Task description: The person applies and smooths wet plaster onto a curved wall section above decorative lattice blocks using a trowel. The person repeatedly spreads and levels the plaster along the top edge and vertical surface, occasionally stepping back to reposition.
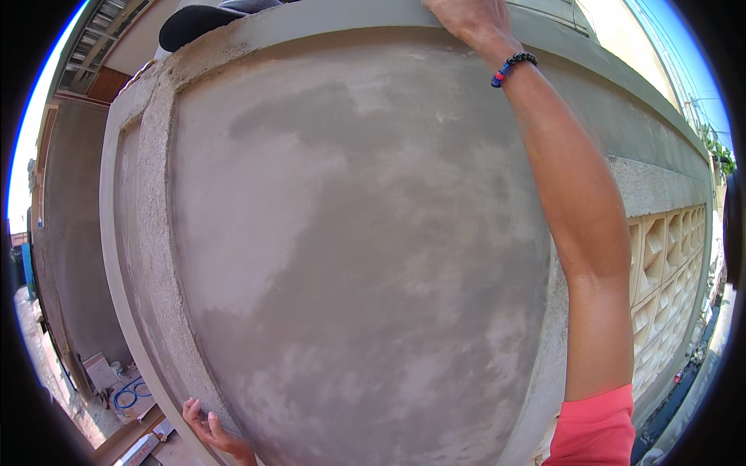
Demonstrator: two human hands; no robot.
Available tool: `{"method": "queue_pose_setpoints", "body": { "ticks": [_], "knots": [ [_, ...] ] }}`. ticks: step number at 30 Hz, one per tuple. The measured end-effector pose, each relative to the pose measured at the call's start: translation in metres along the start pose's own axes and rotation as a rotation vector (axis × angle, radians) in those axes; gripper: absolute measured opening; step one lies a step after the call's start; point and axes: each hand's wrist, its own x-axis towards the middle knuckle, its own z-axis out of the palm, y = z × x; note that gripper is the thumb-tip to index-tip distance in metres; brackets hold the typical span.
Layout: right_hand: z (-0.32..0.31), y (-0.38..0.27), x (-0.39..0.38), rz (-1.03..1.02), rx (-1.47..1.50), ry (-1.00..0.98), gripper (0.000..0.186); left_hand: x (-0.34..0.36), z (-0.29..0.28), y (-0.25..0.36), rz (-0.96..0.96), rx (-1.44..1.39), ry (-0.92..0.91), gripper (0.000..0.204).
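A grey plastered wall panel (350, 233) with damp, darker patches fills the middle of the view, framed by raised rough concrete borders (159, 155). High up, my right hand (472, 22) reaches the wall's top ledge (334, 15); its fingertips are cut off by the upper edge, so any hold is hidden. A dark beaded bracelet (513, 68) circles that wrist. Low at the left, my left hand (216, 435) is beside the rough border, its fingers loosely bent and apart, with nothing in them. A dark cap (203, 23) rests on the ledge at the upper left.
Cream patterned openwork blocks (668, 256) form the wall's right part. Down at the left lie a coiled blue hose (128, 394), a small container (116, 366) and some boards (124, 443). Another grey wall (78, 233) stands farther left.
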Motion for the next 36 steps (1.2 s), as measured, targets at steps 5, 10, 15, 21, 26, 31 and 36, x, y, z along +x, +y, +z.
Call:
{"method": "queue_pose_setpoints", "body": {
  "ticks": [5,10,15,21,26,31,36],
  "knots": [
    [0.014,-0.031,-0.028,-0.215,0.122,-0.159,0.043,0.0,-0.014,0.003,0.02,0.009,0.006,0.037],
    [-0.047,0.1,-0.006,0.188,-0.261,-0.044,0.052,-0.005,-0.005,0.001,0.014,-0.127,-0.074,0.035],
    [-0.012,0.043,0.005,0.297,-0.334,0.041,0.055,-0.003,-0.01,0.002,0.051,-0.101,-0.124,0.034],
    [0.077,-0.177,-0.002,-0.107,-0.083,-0.041,0.041,0.005,-0.022,-0.002,0.048,-0.046,-0.204,0.032],
    [0.055,-0.151,-0.018,0.005,-0.229,-0.05,0.048,0.012,-0.033,0.001,0.07,-0.075,-0.384,0.032],
    [-0.063,0.046,0.0,0.642,-0.382,0.053,0.058,0.022,-0.051,-0.004,0.091,-0.126,-0.567,0.034],
    [-0.2,0.038,-0.135,0.739,0.183,0.307,0.056,0.033,-0.06,0.004,0.092,-0.208,-0.657,0.034]
  ]
}}
